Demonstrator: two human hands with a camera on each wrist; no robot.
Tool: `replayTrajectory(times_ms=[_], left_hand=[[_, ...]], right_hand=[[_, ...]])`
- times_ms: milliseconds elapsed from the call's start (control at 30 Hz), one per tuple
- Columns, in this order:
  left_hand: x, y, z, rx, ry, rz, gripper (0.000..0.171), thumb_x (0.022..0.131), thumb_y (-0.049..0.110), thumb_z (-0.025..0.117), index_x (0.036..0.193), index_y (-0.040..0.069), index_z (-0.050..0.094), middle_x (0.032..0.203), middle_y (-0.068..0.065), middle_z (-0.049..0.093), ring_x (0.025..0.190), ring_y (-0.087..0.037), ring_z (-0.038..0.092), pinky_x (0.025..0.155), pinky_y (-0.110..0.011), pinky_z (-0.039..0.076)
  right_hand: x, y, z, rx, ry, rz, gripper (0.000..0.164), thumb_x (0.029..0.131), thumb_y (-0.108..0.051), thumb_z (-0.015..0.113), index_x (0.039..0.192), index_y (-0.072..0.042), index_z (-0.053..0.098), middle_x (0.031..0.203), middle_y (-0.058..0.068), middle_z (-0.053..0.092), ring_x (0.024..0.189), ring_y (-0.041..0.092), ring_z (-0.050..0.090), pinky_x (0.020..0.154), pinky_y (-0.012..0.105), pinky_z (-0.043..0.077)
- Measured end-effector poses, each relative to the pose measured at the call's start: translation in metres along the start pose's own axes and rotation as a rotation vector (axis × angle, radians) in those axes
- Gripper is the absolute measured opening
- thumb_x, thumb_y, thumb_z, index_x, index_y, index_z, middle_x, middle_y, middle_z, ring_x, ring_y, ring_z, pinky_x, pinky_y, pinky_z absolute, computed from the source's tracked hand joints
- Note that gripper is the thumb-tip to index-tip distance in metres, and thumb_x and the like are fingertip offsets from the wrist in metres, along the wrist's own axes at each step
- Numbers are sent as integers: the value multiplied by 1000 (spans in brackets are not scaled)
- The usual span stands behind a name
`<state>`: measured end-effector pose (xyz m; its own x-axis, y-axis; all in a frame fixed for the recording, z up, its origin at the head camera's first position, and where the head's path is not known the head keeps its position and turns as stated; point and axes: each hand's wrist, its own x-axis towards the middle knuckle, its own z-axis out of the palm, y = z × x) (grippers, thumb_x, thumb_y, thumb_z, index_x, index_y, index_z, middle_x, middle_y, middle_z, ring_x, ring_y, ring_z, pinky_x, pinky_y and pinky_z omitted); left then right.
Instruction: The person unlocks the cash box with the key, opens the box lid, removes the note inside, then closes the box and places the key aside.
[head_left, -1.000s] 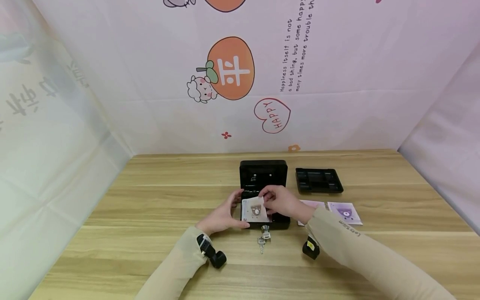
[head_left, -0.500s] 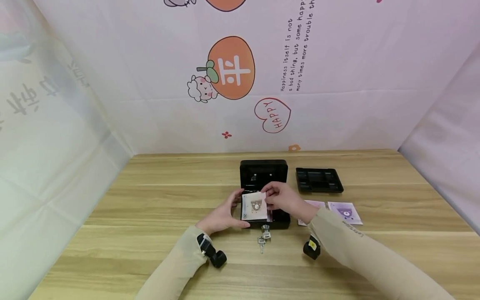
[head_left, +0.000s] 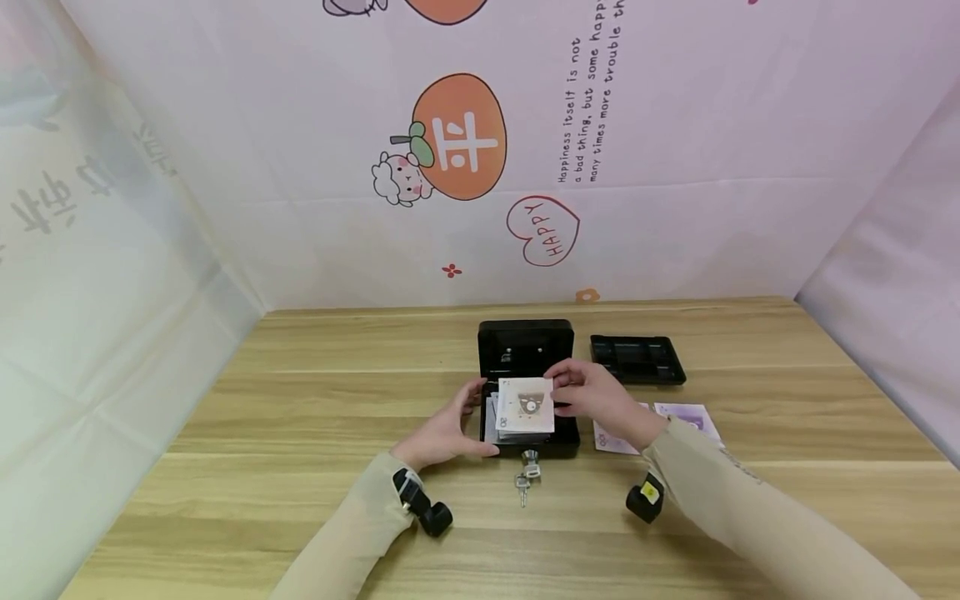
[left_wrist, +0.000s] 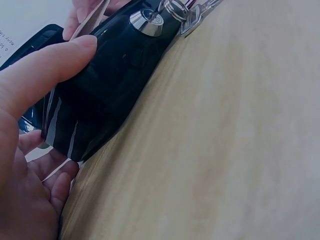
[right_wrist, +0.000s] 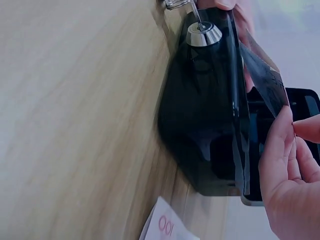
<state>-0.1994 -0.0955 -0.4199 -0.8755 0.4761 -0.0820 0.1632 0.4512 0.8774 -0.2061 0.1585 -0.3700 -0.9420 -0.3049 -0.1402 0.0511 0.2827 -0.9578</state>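
A black cash box (head_left: 558, 450) stands on the wooden table with its lid (head_left: 525, 343) raised. My left hand (head_left: 448, 427) holds the box's left side, thumb at the front rim and fingers at the far side. My right hand (head_left: 596, 400) pinches a play banknote (head_left: 517, 404) with a brown bear print by its right edge, tilted up over the box. Thumb and fingers meet on that note (right_wrist: 272, 82) in the right wrist view. More notes show beneath it inside the box. A key sits in the front lock (right_wrist: 204, 35).
A black compartment tray (head_left: 637, 372) lies behind and right of the box. Purple and pink banknotes lie on the table to the right, one pink note (head_left: 611, 443) partly under the right wrist. A spare key (head_left: 523, 492) hangs before the lock. A printed cloth (head_left: 675, 242) forms the back wall.
My right hand has drawn the bear-print banknote rightward and up from the left of the box, uncovering other notes. My left hand stays on the box.
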Motion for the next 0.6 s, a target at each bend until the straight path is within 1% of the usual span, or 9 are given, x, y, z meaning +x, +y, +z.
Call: replayTrajectory(times_ms=[167, 400, 433, 600], left_hand=[[-1, 0, 0, 7, -3, 3, 103, 73, 23, 82, 151, 19, 15, 154, -9, 25, 137, -31, 32, 113, -48, 27], [-1, 0, -1, 2, -1, 11, 102, 73, 22, 82, 151, 20, 16, 155, -9, 25, 137, -32, 31, 113, -48, 26], [-3, 5, -1, -2, -2, 14, 101, 73, 20, 81, 151, 17, 16, 154, -11, 25, 137, -33, 31, 113, -49, 26], [-4, 7, -1, 2, 0, 7, 101, 73, 17, 81, 151, 18, 16, 154, -12, 25, 137, -33, 31, 113, -50, 26]], right_hand=[[-4, 4, -6, 27, -3, 11, 33, 90, 0, 56, 121, 7, 49, 93, 7, 53, 82, 14, 58, 76, 29, 57], [-10, 7, -15, 57, -20, 9, 36, 91, -1, 56, 125, 8, 46, 98, 8, 52, 87, 14, 56, 77, 29, 56], [-11, 7, -16, 58, -21, 8, 37, 92, -2, 56, 126, 8, 46, 98, 8, 52, 87, 14, 56, 78, 29, 55], [-14, 9, -21, 69, -11, -4, 38, 91, -3, 56, 125, 9, 45, 96, 6, 51, 85, 12, 55, 79, 30, 55]])
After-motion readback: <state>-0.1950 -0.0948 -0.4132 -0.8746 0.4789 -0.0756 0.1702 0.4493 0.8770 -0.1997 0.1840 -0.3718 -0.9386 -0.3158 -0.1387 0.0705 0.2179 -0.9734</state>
